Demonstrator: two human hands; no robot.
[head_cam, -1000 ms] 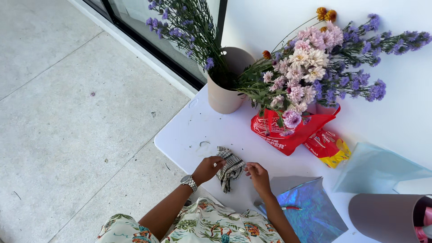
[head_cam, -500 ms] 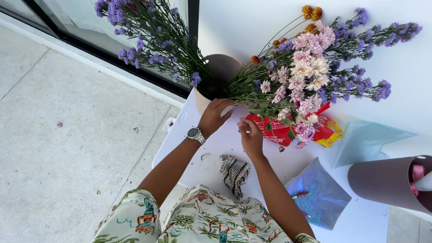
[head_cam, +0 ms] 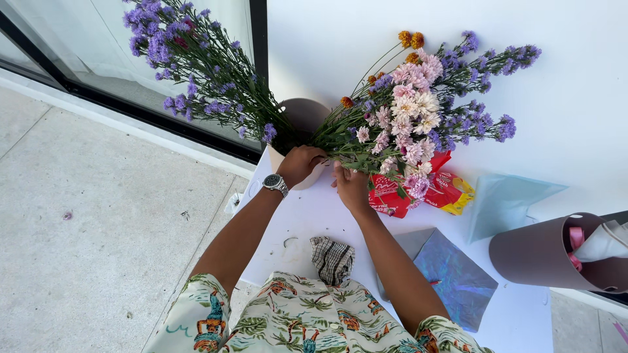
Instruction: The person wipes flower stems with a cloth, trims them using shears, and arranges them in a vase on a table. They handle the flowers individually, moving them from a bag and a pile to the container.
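Purple flower bunch [head_cam: 190, 65] leans out left of the beige vase [head_cam: 304, 117], which sits at the far edge of the white table [head_cam: 314, 216]. My left hand [head_cam: 299, 165] (watch on that wrist) is curled closed on the stems at the vase mouth. My right hand [head_cam: 352, 186] is closed around the stems of the pink-and-white bouquet [head_cam: 409, 124], just beside the vase. Checked cloth [head_cam: 332, 258] lies near me, red snack packets [head_cam: 418, 189] under the blooms, grey cylinder [head_cam: 549, 255] far right.
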